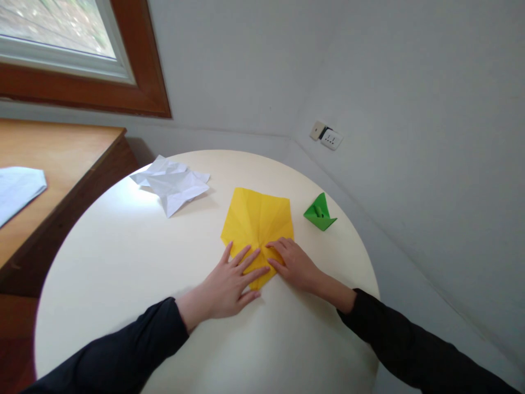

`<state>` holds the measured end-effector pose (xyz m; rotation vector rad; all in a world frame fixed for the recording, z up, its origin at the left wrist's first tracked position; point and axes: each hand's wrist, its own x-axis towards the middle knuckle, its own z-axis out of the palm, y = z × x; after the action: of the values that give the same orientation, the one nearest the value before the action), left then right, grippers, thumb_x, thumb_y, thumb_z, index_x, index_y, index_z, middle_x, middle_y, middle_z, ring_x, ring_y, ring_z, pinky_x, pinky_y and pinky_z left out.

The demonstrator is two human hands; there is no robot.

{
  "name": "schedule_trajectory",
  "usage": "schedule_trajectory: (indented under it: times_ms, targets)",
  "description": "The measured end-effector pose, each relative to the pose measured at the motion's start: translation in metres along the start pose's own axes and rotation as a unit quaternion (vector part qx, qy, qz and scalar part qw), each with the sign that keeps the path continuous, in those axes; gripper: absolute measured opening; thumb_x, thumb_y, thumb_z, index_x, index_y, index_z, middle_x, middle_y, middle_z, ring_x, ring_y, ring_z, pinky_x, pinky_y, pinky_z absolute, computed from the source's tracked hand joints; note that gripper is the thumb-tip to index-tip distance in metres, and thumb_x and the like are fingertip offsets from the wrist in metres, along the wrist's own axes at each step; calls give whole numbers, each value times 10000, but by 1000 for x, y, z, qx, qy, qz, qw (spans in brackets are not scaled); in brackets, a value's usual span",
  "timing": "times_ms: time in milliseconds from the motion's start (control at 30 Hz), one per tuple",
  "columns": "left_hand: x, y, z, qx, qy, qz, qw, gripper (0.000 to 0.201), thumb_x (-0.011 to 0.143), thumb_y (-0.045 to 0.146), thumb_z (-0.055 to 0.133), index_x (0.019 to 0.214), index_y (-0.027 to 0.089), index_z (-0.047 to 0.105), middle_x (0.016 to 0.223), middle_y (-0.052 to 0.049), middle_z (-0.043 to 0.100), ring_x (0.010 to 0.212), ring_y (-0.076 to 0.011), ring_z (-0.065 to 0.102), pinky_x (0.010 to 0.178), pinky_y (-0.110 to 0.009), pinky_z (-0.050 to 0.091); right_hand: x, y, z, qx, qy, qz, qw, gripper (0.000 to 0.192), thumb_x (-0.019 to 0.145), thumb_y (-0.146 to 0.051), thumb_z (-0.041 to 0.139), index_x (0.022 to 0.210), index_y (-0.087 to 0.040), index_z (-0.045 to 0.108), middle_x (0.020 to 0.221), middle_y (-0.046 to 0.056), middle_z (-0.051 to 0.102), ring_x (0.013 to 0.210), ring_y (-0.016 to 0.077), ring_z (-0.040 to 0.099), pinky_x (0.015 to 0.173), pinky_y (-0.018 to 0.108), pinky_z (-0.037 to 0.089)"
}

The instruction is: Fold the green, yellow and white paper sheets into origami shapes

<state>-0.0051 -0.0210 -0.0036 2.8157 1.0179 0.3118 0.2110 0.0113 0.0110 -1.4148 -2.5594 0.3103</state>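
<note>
A creased, five-sided sheet of yellow paper [260,216] lies unfolded on the round white table, with fold lines running out from its middle. My left hand [227,284] rests with spread fingers over the paper's lower left edge and holds nothing. On the lower right part of the sheet is my right hand [296,264], its fingers bent and touching the paper. A gap shows between its thumb and the other fingertips. Part of the sheet's lower edge is hidden under both hands.
A crumpled, folded white paper [174,183] sits at the table's back left. To the right stands a small green folded paper boat [320,212]. The round table [123,262] is near a wooden desk [61,145] bearing a pale folded item [18,189]. A wall socket [331,139] is behind.
</note>
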Motion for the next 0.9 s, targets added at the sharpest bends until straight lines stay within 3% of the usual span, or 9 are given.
schedule_trajectory:
  times_ms: [267, 600, 900]
  targets:
    - [1, 0, -1, -17, -13, 9, 1000, 500, 916, 499, 293, 1383, 321, 316, 1438, -67, 370, 1336, -287, 289, 1073, -582, 80, -12, 1, 6, -88, 36, -29, 995, 388, 890, -257, 399, 1269, -189, 450, 1287, 152, 473, 1204, 282, 412, 972, 474, 345]
    - [1, 1, -5, -35, -29, 3, 999, 493, 920, 479, 299, 1383, 311, 319, 1465, -81, 312, 1345, -310, 264, 1057, -611, 94, -52, 13, -8, -133, 1, -120, 984, 370, 891, -160, 385, 1229, -213, 522, 1298, 161, 494, 1215, 284, 430, 955, 486, 356]
    - [1, 4, -12, -65, -47, 1, 997, 527, 898, 503, 342, 1367, 264, 355, 1469, -90, 304, 1346, -308, 264, 1073, -598, 98, -72, 16, -24, -130, -15, -146, 981, 347, 886, -155, 381, 1202, -180, 522, 1271, 171, 520, 1199, 291, 456, 914, 492, 405]
